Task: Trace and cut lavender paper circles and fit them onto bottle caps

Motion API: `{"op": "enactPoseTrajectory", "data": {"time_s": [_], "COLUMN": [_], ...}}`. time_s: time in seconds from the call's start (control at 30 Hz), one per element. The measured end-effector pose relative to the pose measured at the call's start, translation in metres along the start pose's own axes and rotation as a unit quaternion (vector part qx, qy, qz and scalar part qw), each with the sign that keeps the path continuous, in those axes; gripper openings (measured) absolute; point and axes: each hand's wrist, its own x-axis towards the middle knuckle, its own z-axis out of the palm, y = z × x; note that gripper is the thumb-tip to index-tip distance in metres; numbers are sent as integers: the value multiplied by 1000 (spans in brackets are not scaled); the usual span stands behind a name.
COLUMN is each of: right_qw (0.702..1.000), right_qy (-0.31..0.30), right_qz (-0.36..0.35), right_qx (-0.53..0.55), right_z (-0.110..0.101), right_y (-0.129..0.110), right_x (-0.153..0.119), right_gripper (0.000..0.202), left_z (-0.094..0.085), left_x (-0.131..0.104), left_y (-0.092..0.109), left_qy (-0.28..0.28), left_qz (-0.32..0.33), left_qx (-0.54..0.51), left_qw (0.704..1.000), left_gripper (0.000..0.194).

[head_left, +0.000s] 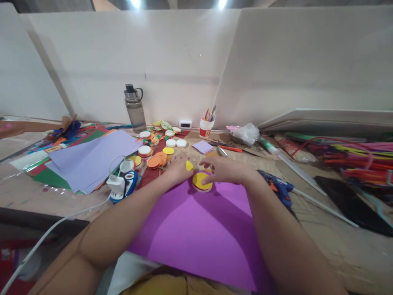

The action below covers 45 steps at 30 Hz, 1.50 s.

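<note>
A large purple sheet (199, 229) lies in front of me at the table's near edge. Near its far edge sits a round yellow disc (201, 181) with a pale rim. My right hand (219, 169) is over the disc, its fingers curved and apart, a fingertip at the disc's surface. Just left of the disc is my left hand (179, 169), palm down with its fingers spread. A small yellow pointed piece (189, 165) shows beside the left thumb; whether it is pinched there is unclear.
Round paper discs (154, 161) in orange, white and yellow lie behind my left hand. Coloured sheets (95, 159) and a power strip (123, 186) are left. A blue glue gun (279, 189) lies right. Behind stand a bottle (135, 110) and a pen cup (206, 127).
</note>
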Motion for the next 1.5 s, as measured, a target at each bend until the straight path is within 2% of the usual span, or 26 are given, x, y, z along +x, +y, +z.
{"op": "enactPoseTrajectory", "data": {"time_s": [0.1,0.23,0.43,0.5,0.63,0.87,1.03,1.2,1.3,1.5], "right_qw": [999,995,993,993,992,990,987,981,980,986], "right_qy": [-23,-31,-15,-15,-6,71,134,184,189,148], "right_qz": [-7,-5,-5,-3,-5,47,36,42,37,32], "right_qx": [-45,-93,-121,-121,-123,-111,-82,-48,-47,-63], "right_z": [5,16,30,32,32,22,18,19,22,29], "right_y": [-7,-16,-29,-29,-22,-4,-3,-4,0,4], "right_x": [-1,-2,-1,0,2,7,9,11,15,19], "right_gripper": [76,81,64,64,66,72,63,60,58,57], "left_z": [3,4,2,2,2,-2,-6,-8,-7,-4], "left_x": [2,4,4,4,5,-1,-3,-4,-4,-2], "left_y": [-4,-7,-5,-6,-6,-3,1,2,1,0], "left_qy": [0,5,32,33,28,30,21,41,41,21], "left_qz": [20,57,57,50,41,47,45,45,45,46], "left_qx": [8,-4,-5,-3,-4,-8,-24,-23,-21,-36], "left_qw": [1000,998,998,998,999,998,998,998,998,998], "left_gripper": [62,59,59,62,65,62,64,63,63,67]}}
